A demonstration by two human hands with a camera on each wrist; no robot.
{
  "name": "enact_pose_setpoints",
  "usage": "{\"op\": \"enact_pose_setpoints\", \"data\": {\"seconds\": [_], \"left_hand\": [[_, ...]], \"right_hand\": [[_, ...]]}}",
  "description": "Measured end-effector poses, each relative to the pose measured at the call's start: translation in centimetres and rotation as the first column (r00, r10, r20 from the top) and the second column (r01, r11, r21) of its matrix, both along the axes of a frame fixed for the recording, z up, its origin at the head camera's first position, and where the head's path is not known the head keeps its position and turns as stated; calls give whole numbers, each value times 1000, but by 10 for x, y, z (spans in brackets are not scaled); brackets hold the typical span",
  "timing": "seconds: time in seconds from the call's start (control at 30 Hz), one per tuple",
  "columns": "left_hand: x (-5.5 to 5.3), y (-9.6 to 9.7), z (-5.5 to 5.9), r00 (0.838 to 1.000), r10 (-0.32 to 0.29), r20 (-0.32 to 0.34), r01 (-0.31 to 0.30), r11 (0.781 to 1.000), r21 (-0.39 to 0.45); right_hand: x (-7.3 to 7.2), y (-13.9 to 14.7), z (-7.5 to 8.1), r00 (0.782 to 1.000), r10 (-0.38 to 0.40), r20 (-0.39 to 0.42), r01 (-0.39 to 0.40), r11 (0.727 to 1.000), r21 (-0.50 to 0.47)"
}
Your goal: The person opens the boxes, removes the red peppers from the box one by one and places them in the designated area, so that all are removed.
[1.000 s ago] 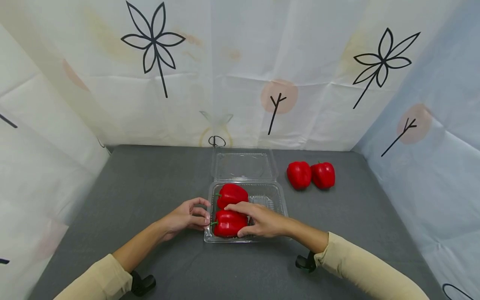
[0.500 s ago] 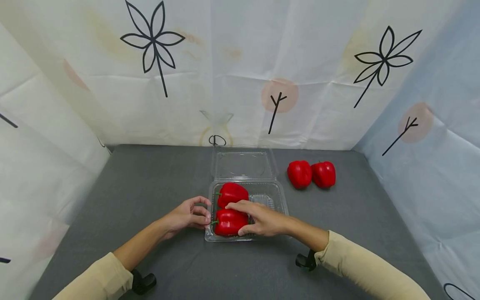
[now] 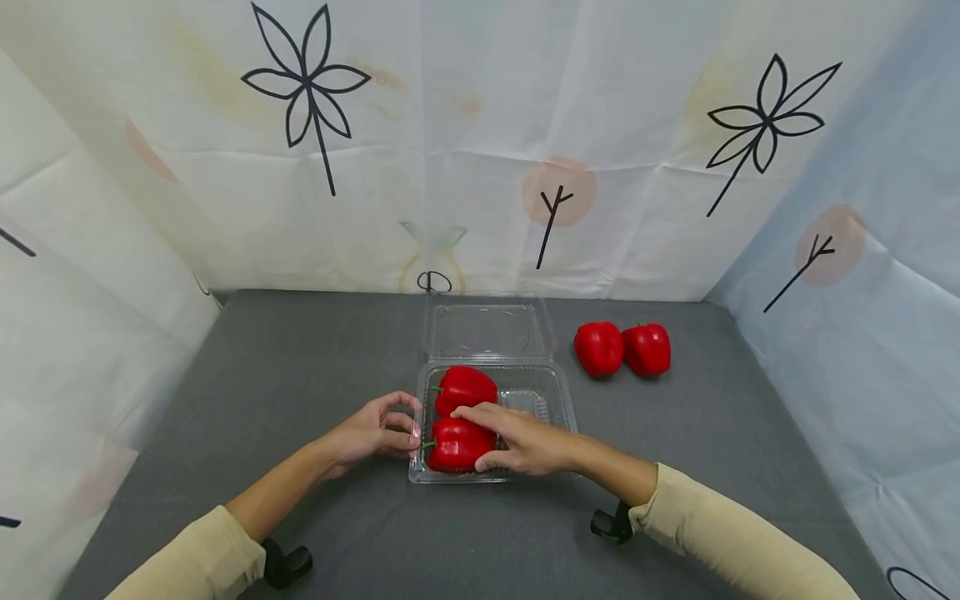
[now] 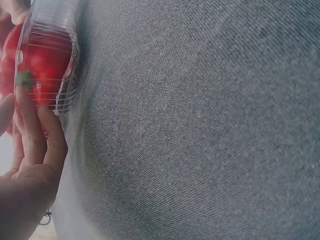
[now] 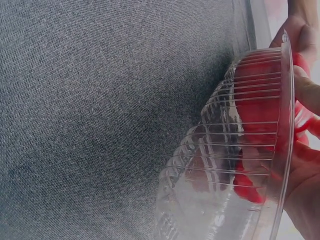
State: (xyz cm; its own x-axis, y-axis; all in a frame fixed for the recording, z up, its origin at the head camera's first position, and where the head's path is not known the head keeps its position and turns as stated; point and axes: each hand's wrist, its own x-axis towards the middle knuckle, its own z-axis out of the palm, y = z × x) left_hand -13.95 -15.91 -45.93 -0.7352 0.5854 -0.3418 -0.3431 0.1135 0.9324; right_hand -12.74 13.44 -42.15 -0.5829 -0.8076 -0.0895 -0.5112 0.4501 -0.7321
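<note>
A clear plastic clamshell container [image 3: 536, 398] lies with its lid folded back. Two red bell peppers rest in its left half, stems toward the left. My right hand [image 3: 528, 442] grips the nearer bell pepper [image 3: 456, 446], thumb at the near side and fingers over the far side. Just beyond it is the farther bell pepper [image 3: 467, 387]. At the container's left wall, my left hand [image 3: 375, 433] holds the rim with bent fingers. In the left wrist view, fingertips [image 4: 42, 112] lie against the ribbed wall, close to a green stem [image 4: 25, 80].
Two more red bell peppers, one [image 3: 598, 350] beside the other [image 3: 647, 350], sit right of the lid. The transparent lid [image 3: 483, 329] lies flat behind the container on the grey tabletop [image 3: 315, 358]. Patterned white cloth [image 3: 480, 125] hangs behind and at both sides.
</note>
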Motion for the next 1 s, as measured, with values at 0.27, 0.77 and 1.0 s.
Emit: {"op": "enact_pose_setpoints", "data": {"seconds": [0.27,0.77,1.0], "left_hand": [[2,2,0,999,-9,-50,9,1000,-1],[1,2,0,996,-27,-89,28,1000,5],[1,2,1,996,-29,-87,30,999,10]], "right_hand": [[0,0,-1,1000,1,12,-1,1000,0],[0,0,-2,1000,-4,29,5,1000,-22],[-1,1,-4,999,2,44,0,999,-49]]}}
